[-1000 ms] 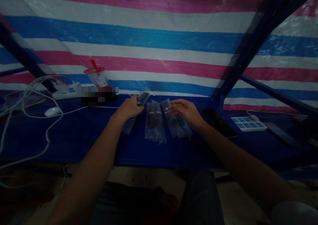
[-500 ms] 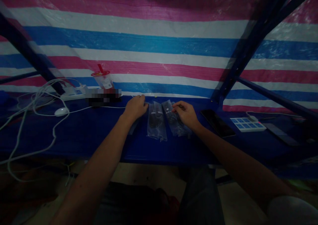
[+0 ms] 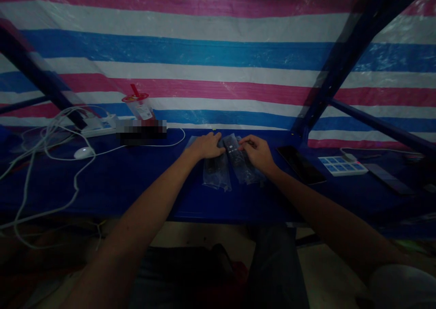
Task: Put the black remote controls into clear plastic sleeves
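Note:
On the blue tabletop [image 3: 190,204] lie clear plastic bags with dark contents. The right-hand bag [image 3: 247,170] holds what looks like a black remote control [image 3: 233,147] with pale buttons. My right hand [image 3: 257,152] pinches at its right edge, thumb and fingertips together. Over the upper end of the middle bag [image 3: 217,175] is my left hand [image 3: 208,146], its fingers curled down and closed around that end; the contents are mostly hidden under it. Part of a third bag [image 3: 191,141] shows behind my left wrist.
To the right are a black phone [image 3: 299,164], a white power strip [image 3: 342,166] and a flat grey slab [image 3: 390,179]. At left sit tangled white cables [image 3: 51,136], a white mouse [image 3: 83,152] and a red-lidded cup [image 3: 141,107]. Blue posts [image 3: 340,72] frame a striped sheet.
My left hand has moved right, from the left bag onto the upper end of the middle one. My right hand stays at the right bag, where the remote's buttons now show more.

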`<state>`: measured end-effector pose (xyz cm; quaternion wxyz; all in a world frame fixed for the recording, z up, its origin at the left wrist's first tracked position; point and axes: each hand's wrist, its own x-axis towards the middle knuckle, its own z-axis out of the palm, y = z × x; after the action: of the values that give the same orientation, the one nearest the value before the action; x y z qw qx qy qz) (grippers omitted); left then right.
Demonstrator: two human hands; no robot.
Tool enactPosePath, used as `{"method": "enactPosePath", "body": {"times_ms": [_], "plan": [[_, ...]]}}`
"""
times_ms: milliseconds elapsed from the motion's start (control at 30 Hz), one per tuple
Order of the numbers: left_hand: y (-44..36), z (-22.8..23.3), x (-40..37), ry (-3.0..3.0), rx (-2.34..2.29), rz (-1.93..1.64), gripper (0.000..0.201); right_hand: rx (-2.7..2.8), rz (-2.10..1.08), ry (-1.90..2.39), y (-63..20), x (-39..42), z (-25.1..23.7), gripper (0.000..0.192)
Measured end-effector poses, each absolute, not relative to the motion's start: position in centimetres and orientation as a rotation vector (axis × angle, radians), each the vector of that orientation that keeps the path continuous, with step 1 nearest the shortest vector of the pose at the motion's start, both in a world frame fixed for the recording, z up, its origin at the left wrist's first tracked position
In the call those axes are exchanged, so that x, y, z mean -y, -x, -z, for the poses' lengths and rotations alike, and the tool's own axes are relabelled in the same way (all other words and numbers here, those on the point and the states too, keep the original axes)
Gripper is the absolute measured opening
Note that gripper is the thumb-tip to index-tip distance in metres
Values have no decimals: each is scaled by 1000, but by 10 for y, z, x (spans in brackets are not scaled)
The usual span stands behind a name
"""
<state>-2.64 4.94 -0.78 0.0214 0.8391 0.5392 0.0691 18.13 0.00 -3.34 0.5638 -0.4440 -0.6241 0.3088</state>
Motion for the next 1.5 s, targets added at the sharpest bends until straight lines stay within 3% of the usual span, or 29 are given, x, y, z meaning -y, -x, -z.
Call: {"method": "enactPosePath", "body": {"times_ms": [300,467,567,767,1167,1333,1500], "plan": [[29,10,-34,-2605,-1631,-307,43,1508,-688,1055,-179,4,31,10],[18,6,-20,-2585,-1770,-203,74,1545,-697,1046,-176,6,32,10],[12,5,-14,-2530,-1852,-158,81,1546,-699,1073,-175,6,33,11],[8,4,-8,-2457,-1957,-162,69,1612,-724,1123,-176,7,37,15],[-2,7,-4,-2307,-2041,-519,46,1633,-655,1137,-180,9,34,14],[-2,10,-5,-2365,-1924,-550,30,1691,-627,1159,-180,9,34,16],[-2,13,-10,-2302,-1610,-671,33,1941,-469,955,-178,13,33,18]]}}
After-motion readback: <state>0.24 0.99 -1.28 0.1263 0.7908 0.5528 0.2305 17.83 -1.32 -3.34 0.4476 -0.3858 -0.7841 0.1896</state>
